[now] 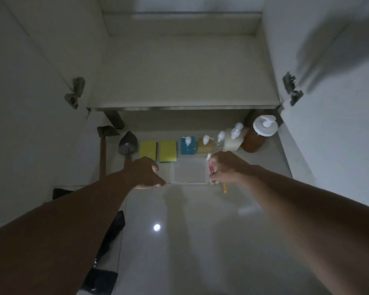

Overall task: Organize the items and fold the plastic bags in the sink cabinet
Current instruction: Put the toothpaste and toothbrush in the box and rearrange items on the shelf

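Note:
Inside the open sink cabinet, a row of items lines the floor: two yellow sponges (148, 150) (168, 151), a blue pump bottle (188, 145), a tan pump bottle (205, 145), a pale pump bottle (232, 139) and a big amber pump jar (256, 136). A folded clear plastic bag (189, 171) lies flat at the cabinet's front edge. My left hand (145, 173) hovers just left of it, fingers loosely curled, holding nothing I can see. My right hand (226, 168) is closed on a small red-and-white packet (213, 173) at the bag's right side.
A hammer (103, 145) and a trowel (127, 145) lie at the cabinet's left. Both white doors (30, 81) stand open with hinges showing. A yellow pencil-like stick (224, 188) lies on the glossy floor. Black plastic (109, 241) sits under my left forearm.

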### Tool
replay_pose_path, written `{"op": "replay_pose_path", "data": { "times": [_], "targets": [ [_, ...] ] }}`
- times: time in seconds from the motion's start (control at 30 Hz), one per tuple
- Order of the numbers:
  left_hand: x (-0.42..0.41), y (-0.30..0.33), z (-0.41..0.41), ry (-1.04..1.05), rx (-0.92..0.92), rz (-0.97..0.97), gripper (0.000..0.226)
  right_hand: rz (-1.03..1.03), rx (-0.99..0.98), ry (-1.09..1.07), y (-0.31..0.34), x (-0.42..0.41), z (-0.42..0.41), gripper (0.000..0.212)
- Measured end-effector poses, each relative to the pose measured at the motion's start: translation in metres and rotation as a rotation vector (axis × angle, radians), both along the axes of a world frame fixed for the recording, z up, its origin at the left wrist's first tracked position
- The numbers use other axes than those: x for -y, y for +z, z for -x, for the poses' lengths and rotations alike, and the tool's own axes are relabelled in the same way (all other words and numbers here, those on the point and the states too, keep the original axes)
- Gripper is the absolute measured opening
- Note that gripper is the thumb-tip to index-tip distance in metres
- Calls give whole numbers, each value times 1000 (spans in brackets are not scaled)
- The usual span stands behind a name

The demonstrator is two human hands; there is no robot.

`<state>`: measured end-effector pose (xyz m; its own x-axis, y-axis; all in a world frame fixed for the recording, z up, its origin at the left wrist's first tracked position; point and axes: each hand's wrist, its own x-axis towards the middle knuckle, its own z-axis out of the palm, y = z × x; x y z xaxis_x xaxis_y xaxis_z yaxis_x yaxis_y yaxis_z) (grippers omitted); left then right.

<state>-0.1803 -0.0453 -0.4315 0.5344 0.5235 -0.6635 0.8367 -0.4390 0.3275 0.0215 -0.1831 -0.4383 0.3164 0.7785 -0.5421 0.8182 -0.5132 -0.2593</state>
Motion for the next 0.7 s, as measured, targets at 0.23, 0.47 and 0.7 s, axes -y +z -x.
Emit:
{"op": "replay_pose_path", "data": {
  "times": [0.23,0.47,0.7],
  "targets": [
    [13,-6,-105,-71,89,-24,60,4,-33,-124,2,29,-77,37],
    [13,-33,-171,-195,111,-24,56,-20,-15,-332,-30,42,-135,40],
    [-22,-63,-238,-298,259,-118,46,-84,78,-544,-70,25,-182,36]
  ]
}}
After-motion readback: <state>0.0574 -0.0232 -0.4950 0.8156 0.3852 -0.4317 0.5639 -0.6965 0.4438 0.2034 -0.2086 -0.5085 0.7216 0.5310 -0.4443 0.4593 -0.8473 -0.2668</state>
